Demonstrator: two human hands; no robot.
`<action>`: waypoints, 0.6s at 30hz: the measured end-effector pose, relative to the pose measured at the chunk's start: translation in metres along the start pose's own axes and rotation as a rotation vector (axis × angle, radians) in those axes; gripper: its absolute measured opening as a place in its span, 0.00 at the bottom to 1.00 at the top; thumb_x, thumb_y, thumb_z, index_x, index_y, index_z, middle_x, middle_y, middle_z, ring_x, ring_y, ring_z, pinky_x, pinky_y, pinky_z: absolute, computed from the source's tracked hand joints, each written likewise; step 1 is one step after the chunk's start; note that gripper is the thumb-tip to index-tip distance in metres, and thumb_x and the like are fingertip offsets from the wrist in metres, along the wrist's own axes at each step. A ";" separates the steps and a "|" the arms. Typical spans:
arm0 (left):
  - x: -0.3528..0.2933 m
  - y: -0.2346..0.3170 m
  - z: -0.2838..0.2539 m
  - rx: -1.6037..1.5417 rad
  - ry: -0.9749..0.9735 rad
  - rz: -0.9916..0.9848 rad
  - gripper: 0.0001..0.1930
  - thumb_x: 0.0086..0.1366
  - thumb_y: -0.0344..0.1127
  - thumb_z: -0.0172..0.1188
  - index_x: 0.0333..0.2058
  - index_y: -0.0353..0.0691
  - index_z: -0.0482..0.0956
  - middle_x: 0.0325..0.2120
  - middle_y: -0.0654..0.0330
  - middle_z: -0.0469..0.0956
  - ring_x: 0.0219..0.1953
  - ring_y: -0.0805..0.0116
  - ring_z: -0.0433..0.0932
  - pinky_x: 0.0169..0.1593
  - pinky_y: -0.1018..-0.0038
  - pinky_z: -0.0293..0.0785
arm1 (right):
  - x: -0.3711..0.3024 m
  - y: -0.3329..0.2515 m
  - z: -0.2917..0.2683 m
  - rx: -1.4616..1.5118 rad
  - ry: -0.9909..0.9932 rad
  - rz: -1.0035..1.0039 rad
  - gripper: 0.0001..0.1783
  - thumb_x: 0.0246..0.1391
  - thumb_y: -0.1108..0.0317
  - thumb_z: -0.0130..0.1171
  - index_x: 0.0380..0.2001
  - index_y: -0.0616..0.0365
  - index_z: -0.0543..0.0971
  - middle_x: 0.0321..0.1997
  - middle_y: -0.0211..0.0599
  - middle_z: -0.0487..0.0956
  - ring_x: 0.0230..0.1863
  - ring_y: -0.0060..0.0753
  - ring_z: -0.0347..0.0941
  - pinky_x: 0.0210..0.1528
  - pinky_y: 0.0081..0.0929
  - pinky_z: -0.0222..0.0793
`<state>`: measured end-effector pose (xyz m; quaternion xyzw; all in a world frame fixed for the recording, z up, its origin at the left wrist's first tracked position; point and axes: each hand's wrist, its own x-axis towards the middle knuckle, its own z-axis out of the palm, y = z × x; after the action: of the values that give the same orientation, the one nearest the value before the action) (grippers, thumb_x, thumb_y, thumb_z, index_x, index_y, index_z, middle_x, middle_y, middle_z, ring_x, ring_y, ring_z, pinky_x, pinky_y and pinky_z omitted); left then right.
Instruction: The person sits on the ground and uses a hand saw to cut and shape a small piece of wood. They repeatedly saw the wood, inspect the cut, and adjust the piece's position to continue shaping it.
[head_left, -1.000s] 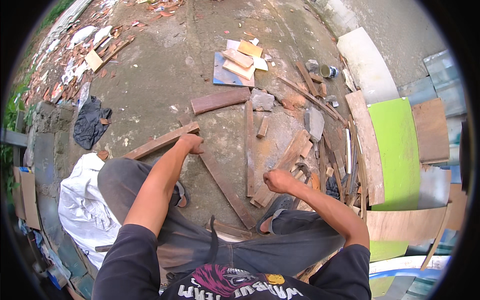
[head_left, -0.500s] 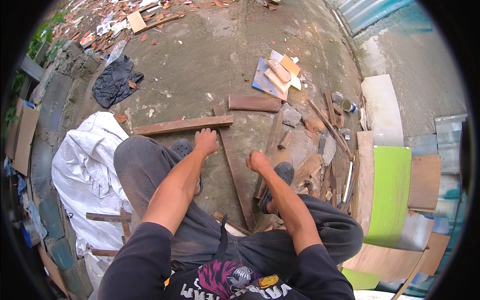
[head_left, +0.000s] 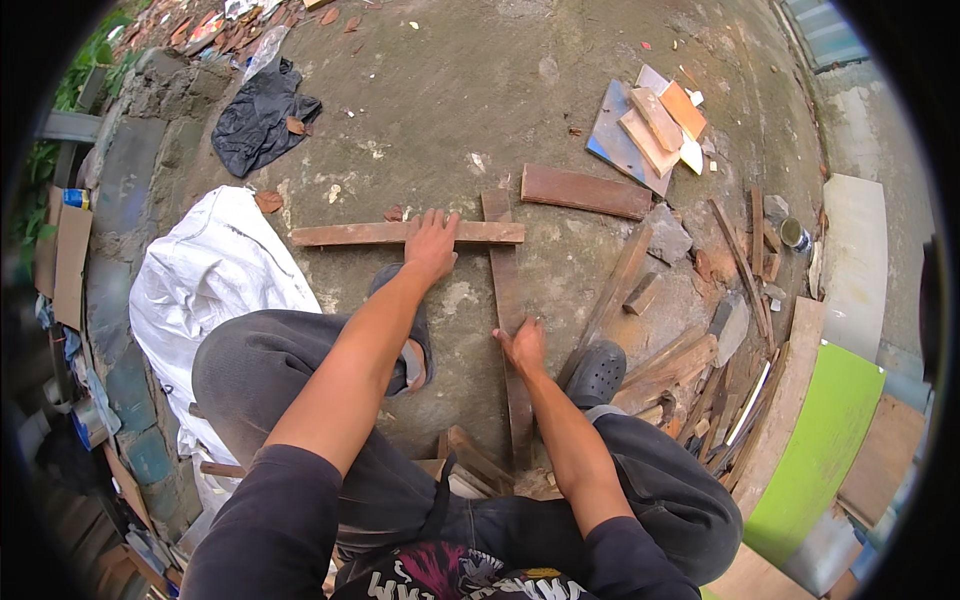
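My left hand [head_left: 432, 247] lies over a short brown wooden batten [head_left: 345, 234], its fingers bent across the far edge. The batten rests crosswise over the upper part of a long dark wooden plank [head_left: 507, 280], which runs toward me on the ground. Lower down, my right hand [head_left: 524, 347] straddles that plank, thumb at its left edge and fingers at its right. Its palm side is hidden. Beyond it, a reddish-brown board [head_left: 585, 191] lies flat, apart from both pieces.
Scrap wood [head_left: 670, 370] and broken stones [head_left: 668, 236] crowd the right, near my shoe [head_left: 597, 373]. Board offcuts [head_left: 650, 130] are stacked farther off. A white sack [head_left: 225, 260] and black plastic bag [head_left: 262, 118] lie left; a green panel [head_left: 815, 450] stands right.
My left hand has come onto the batten, which now lies straighter across the plank. My right hand has moved from beside the plank onto it. The view has shifted.
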<state>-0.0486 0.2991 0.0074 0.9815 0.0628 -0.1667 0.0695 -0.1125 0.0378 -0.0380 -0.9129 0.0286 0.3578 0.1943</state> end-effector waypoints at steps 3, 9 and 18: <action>0.018 -0.001 0.013 -0.001 0.017 0.063 0.35 0.55 0.41 0.71 0.60 0.47 0.65 0.54 0.54 0.72 0.62 0.54 0.67 0.64 0.55 0.63 | 0.006 0.007 0.002 -0.012 0.002 -0.020 0.51 0.46 0.49 0.75 0.63 0.71 0.63 0.65 0.65 0.66 0.68 0.62 0.61 0.68 0.46 0.62; 0.042 -0.012 0.025 -0.043 -0.120 0.111 0.27 0.58 0.31 0.65 0.56 0.50 0.67 0.47 0.52 0.76 0.51 0.52 0.78 0.52 0.56 0.74 | 0.019 0.012 0.008 0.052 0.045 -0.168 0.53 0.45 0.55 0.74 0.67 0.71 0.58 0.67 0.68 0.62 0.68 0.65 0.59 0.70 0.47 0.58; 0.038 -0.030 0.002 -0.001 -0.108 -0.047 0.27 0.60 0.23 0.59 0.58 0.48 0.66 0.50 0.48 0.75 0.54 0.44 0.76 0.55 0.54 0.74 | 0.016 0.012 0.012 0.074 0.087 -0.028 0.47 0.45 0.61 0.72 0.64 0.70 0.61 0.66 0.66 0.64 0.66 0.65 0.61 0.68 0.48 0.61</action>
<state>-0.0184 0.3322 -0.0101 0.9693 0.0821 -0.2212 0.0695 -0.1108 0.0325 -0.0605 -0.9201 0.0375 0.3140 0.2313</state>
